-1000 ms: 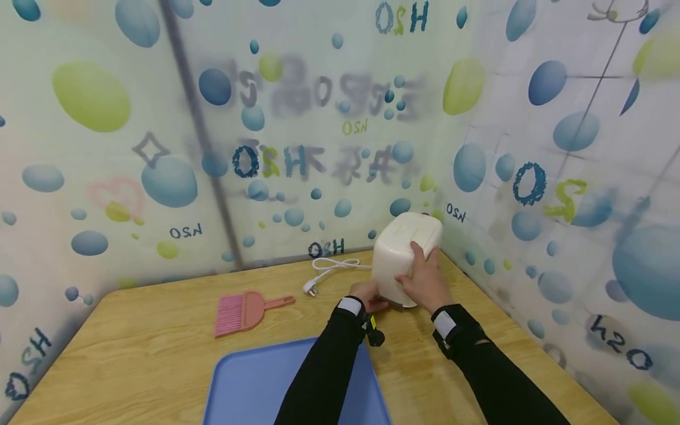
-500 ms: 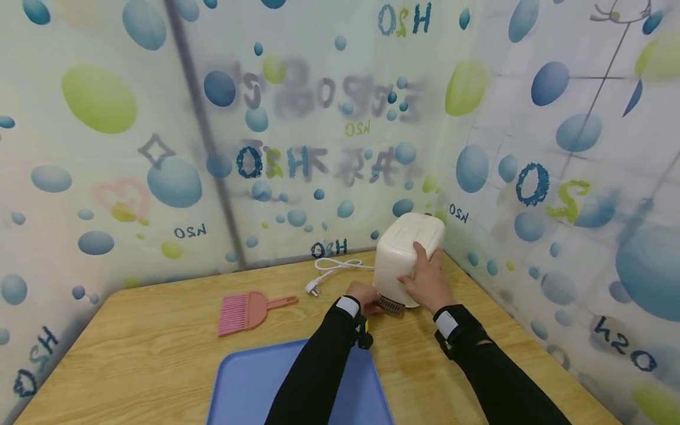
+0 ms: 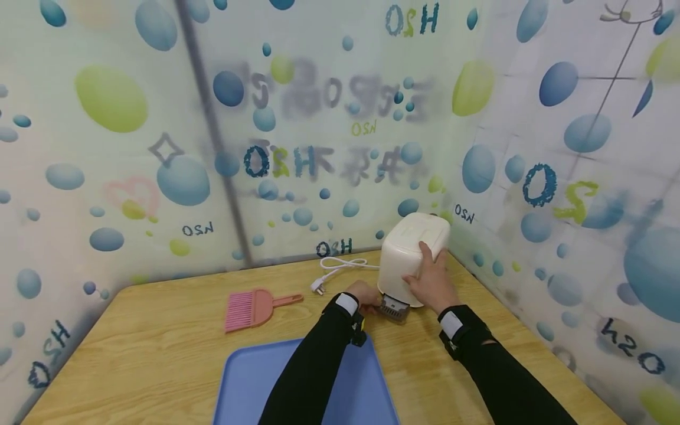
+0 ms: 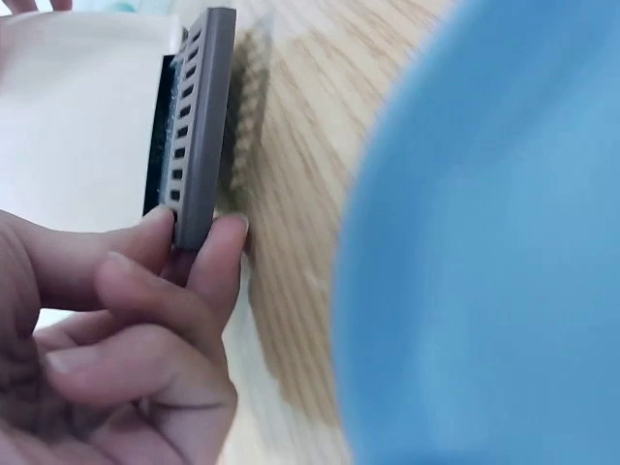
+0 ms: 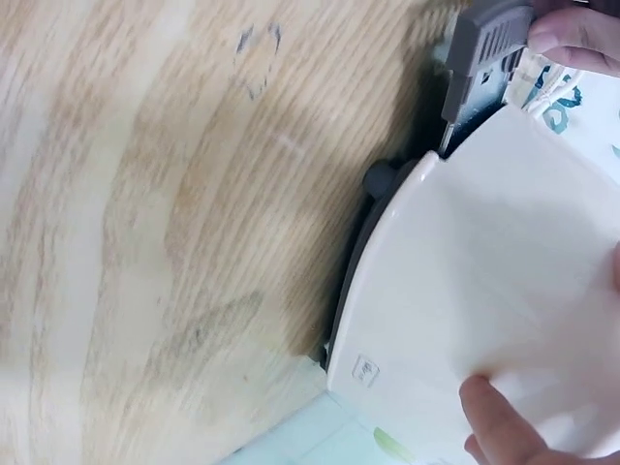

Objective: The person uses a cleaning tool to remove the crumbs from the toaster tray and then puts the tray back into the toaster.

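Observation:
A cream-white toaster (image 3: 401, 251) stands near the back right corner of the table, its white cord running left. Low on its front, a grey slotted crumb tray (image 4: 194, 136) sticks out, and a strip of metal shows between it and the body in the right wrist view. My left hand (image 3: 365, 295) pinches the tray's left end between thumb and fingers. With fingers spread and fairly straight, my right hand (image 3: 432, 283) rests against the toaster's right front; the thumb (image 5: 499, 417) presses the white face. The rest of the tray is hidden inside.
A blue tray (image 3: 276, 378) lies at the front, under my left forearm. To its upper left is a pink dustpan and brush set (image 3: 257, 310). The white plug (image 3: 317, 286) lies left of the toaster. Patterned curtains (image 3: 319, 130) border the table behind and right.
The crumb tray has come out from under the toaster toward me, drawn by my left hand, and more of its slotted edge shows. My right hand stays on the toaster. The view shifts slightly left.

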Action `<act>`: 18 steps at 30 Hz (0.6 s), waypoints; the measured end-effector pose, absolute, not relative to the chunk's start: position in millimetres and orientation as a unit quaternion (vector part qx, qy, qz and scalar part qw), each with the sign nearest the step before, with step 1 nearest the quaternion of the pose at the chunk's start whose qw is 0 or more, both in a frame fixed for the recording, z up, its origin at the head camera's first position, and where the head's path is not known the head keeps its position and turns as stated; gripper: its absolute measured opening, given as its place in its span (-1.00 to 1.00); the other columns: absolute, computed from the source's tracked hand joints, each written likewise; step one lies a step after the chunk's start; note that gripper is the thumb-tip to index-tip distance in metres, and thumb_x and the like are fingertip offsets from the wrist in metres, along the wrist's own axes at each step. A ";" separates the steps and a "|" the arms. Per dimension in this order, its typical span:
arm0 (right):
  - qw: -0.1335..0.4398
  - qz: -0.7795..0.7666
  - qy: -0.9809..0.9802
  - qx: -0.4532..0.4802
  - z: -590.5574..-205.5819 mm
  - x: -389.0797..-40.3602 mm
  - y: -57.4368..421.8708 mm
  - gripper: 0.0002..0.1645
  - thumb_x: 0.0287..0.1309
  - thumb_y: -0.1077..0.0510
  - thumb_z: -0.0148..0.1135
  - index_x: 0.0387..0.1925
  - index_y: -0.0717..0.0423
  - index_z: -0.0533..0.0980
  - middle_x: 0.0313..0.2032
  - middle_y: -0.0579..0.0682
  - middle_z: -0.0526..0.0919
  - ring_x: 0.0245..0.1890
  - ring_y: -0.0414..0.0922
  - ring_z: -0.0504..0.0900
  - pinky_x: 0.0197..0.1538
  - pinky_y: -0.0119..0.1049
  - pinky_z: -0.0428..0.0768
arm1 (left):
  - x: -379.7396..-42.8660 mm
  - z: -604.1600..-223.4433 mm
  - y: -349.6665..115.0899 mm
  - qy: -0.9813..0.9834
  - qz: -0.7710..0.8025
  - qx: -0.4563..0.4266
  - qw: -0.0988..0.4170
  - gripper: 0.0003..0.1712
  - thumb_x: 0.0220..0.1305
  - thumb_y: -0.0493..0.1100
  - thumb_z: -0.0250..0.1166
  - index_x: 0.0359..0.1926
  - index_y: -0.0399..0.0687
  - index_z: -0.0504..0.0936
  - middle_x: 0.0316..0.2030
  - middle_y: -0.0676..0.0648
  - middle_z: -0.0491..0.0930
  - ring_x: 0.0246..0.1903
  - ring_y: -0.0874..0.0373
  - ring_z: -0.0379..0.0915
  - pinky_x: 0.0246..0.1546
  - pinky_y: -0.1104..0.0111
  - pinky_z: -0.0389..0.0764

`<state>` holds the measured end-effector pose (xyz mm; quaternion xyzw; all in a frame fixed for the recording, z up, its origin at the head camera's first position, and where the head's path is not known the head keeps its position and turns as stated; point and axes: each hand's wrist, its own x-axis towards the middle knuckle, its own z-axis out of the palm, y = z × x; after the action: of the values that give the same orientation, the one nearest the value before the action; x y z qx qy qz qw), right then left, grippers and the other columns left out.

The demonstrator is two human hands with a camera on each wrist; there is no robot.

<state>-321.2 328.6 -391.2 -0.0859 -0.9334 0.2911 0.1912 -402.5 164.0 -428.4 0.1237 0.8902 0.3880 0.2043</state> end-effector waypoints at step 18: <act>0.200 0.274 -0.937 -0.087 -391.8 -318.9 330.4 0.07 0.27 0.09 0.40 0.55 0.10 -0.08 0.40 0.65 -0.16 0.10 0.53 0.45 0.04 0.35 0.55 | -395.8 -419.4 143.5 0.885 0.361 0.178 0.235 -0.60 0.26 -0.33 0.28 -0.73 -0.14 0.49 -0.76 0.01 0.42 -0.76 0.24 0.19 -0.72 0.47 0.21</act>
<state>-318.9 330.4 -391.8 -0.0874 -0.9366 0.2744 0.1996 -395.8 143.5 -419.4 0.1781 0.8850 0.3607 0.2345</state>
